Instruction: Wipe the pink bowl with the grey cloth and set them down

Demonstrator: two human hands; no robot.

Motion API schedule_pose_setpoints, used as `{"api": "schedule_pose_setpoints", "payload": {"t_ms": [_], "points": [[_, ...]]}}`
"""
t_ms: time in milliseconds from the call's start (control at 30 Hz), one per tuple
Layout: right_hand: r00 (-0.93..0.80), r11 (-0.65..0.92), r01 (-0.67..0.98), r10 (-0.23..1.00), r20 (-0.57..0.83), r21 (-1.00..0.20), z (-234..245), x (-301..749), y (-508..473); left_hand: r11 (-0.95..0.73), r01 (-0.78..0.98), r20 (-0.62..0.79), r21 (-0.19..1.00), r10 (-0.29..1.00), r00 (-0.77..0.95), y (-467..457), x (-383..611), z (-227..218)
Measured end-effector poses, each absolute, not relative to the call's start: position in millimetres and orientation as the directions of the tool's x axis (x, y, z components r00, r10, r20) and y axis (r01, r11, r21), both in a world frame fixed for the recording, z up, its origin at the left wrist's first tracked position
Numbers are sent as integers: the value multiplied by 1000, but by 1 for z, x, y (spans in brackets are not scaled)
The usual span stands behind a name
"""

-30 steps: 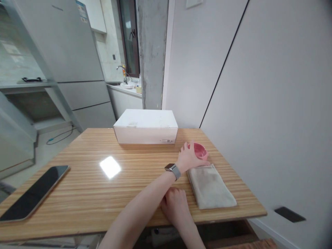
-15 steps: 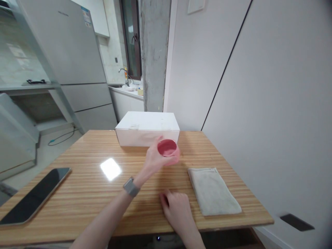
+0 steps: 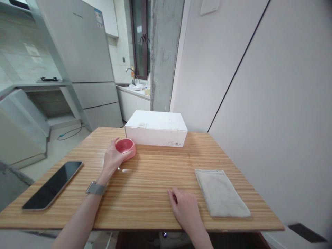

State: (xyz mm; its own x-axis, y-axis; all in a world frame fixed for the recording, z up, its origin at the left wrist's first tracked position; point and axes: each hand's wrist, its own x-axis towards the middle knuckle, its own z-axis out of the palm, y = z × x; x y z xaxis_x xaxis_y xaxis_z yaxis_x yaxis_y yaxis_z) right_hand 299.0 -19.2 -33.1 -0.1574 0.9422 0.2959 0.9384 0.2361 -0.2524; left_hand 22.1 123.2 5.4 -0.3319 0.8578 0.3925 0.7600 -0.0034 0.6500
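My left hand (image 3: 113,157), with a grey-banded watch (image 3: 95,187) on its wrist, grips a round pink bowl (image 3: 130,152) from its left side. The bowl's opening faces up and nothing shows inside it. It is at the left front corner of the white box, on or just above the wooden table (image 3: 153,173); I cannot tell whether it touches. Loosely curled into a fist, my right hand (image 3: 184,205) rests near the table's front edge with nothing visible in it. Just right of that hand lies a folded beige cloth (image 3: 222,193).
A white box (image 3: 155,136) stands at the back of the table. On the left lies a dark phone-like slab (image 3: 54,186). A white wall (image 3: 280,114) runs along the right side. Beyond the table are a fridge (image 3: 85,52) and a sink counter (image 3: 135,98).
My left hand has carried the pink bowl leftward, from in front of the white box's right part to its left corner. My right hand stays curled on the table. The view has shifted slightly.
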Motion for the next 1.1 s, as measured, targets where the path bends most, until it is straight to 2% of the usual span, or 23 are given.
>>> {"api": "schedule_pose_setpoints", "payload": {"t_ms": [200,300,400,467,533,600,633,700,800,867,967,1033,1100], "points": [[10,161,940,869,495,-302,-32,333,-41,-49,754,399,655,869,-291,130,19,-1],[87,58,973,804,588,-223,-34,368,-59,-40,755,368,655,889,-272,132,19,-1],[63,27,991,781,621,-135,-41,395,-70,-52,818,479,572,831,-282,123,29,6],[38,38,993,790,612,-110,-46,402,-72,-129,841,585,525,772,-247,109,45,13],[28,41,994,798,602,-101,-48,404,-70,-260,788,587,558,795,-154,90,69,19],[47,22,994,801,597,-108,-44,402,-65,-335,635,434,697,901,-1,66,98,20],[65,10,992,802,593,-122,-40,399,-63,-304,527,296,793,950,102,55,114,19],[97,-1,986,812,576,-165,-30,389,-58,-149,307,45,940,946,321,34,146,14],[107,29,972,827,552,-232,-14,360,-57,124,89,-152,988,835,529,14,183,6],[63,106,954,843,535,-279,-10,335,-59,172,80,-187,982,818,544,9,194,1],[-35,279,873,854,519,-400,-15,303,-68,22,176,-95,984,905,415,9,184,-3],[3,321,798,844,536,-510,-23,295,-73,-89,236,5,968,942,336,10,159,-2],[76,310,744,841,536,-592,-29,300,-76,-117,276,28,954,951,307,8,122,3]]}}
